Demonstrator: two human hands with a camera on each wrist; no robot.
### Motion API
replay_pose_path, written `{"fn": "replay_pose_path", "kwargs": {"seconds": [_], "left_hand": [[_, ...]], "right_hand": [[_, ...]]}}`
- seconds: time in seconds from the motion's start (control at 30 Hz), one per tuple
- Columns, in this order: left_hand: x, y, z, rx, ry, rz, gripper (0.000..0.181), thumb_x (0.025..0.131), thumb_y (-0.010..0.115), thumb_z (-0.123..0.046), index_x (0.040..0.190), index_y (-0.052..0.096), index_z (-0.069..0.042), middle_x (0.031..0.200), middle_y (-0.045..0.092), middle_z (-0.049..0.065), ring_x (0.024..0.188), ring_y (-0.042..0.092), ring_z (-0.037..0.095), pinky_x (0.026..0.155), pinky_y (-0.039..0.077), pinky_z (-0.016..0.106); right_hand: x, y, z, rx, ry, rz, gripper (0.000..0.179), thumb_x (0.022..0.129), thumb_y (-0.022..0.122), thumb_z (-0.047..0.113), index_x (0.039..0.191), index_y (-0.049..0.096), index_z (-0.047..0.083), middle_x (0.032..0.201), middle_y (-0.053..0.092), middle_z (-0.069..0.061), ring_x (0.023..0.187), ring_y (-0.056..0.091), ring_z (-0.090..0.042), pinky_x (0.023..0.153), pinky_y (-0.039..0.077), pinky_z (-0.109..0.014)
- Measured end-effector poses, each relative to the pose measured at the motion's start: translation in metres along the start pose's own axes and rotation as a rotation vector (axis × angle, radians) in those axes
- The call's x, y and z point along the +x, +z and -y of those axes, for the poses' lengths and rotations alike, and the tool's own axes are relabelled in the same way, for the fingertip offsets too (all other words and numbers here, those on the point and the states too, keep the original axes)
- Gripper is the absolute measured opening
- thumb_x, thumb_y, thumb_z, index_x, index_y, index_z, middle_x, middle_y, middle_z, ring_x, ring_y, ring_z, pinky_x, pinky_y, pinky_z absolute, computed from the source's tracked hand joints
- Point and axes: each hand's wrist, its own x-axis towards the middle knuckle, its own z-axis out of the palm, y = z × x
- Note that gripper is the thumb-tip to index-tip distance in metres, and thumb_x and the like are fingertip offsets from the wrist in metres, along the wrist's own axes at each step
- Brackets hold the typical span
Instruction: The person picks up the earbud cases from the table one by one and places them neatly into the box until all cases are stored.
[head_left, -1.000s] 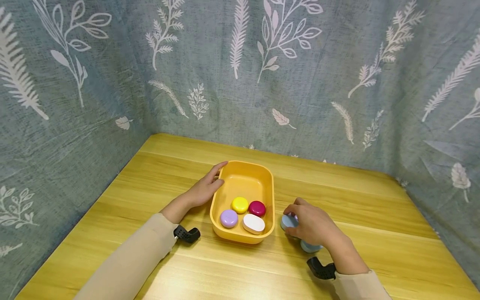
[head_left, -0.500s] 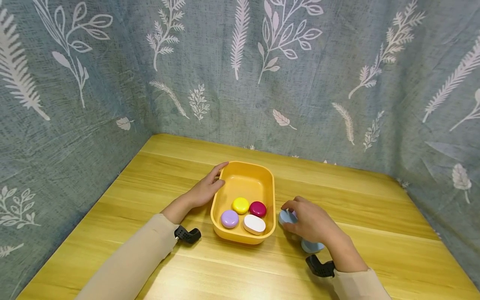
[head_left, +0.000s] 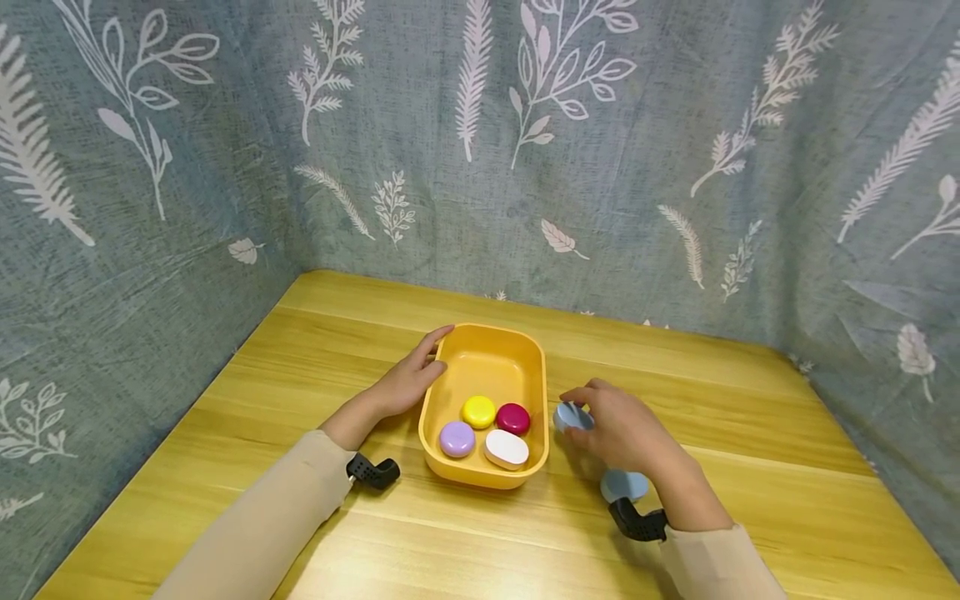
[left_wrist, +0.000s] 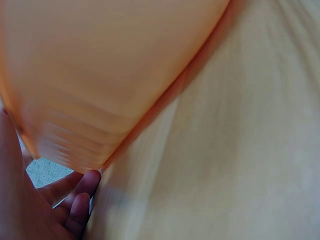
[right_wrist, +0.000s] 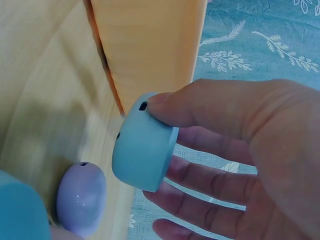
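Tray [head_left: 487, 372] lies just left of the blue piece [right_wrist: 142, 150] our right hand [head_left: 630, 429] pinches between thumb and fingertips, its long axis running near to far; our left hand [head_left: 401, 387] touches its left wall, fingers loosely extended. We count one yellow piece [head_left: 478, 412], one dark-red piece [head_left: 513, 419], one lilac piece [head_left: 457, 439] and one white piece [head_left: 507, 449] toward its near end. Outside, right, we see a second blue piece [head_left: 624, 483] and a second lilac piece [right_wrist: 81, 199].

On my feed I see an orange-yellow box [head_left: 491, 367], a yellow disc [head_left: 478, 412], a crimson disc [head_left: 513, 418], a lilac disc [head_left: 457, 439] and a white block [head_left: 507, 450]. The held block [right_wrist: 142, 150] and loose block [head_left: 622, 483] are light blue. White leaf sprigs pattern the grey-blue curtain [head_left: 427, 92]; yellow grain streaks the table [head_left: 450, 542]; the sleeves [head_left: 262, 517] are beige.
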Motion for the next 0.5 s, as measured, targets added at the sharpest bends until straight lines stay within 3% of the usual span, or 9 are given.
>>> {"fn": "replay_pose_path", "kwargs": {"seconds": [0.33, 0.5], "left_hand": [[-0.001, 0.000, 0.003, -0.030, 0.008, 0.007, 0.057, 0.105, 0.036, -0.027, 0.157, 0.010, -0.023, 0.163, 0.012, 0.006, 0.142, 0.031, 0.037, 0.113, 0.032, 0.051], [-0.001, 0.000, 0.002, -0.035, 0.000, 0.011, 0.058, 0.105, 0.036, -0.027, 0.157, 0.010, -0.024, 0.162, 0.014, 0.008, 0.141, 0.033, 0.037, 0.112, 0.034, 0.051]], "right_hand": [[0.004, -0.006, 0.002, -0.017, -0.012, -0.034, 0.041, 0.087, 0.071, 0.029, 0.124, 0.065, 0.013, 0.108, 0.063, -0.003, 0.078, 0.054, -0.012, 0.071, 0.048, -0.033], [0.004, -0.011, 0.000, -0.011, -0.024, -0.067, 0.041, 0.087, 0.071, 0.030, 0.124, 0.065, 0.013, 0.107, 0.062, -0.001, 0.081, 0.056, -0.015, 0.072, 0.048, -0.033]]}}
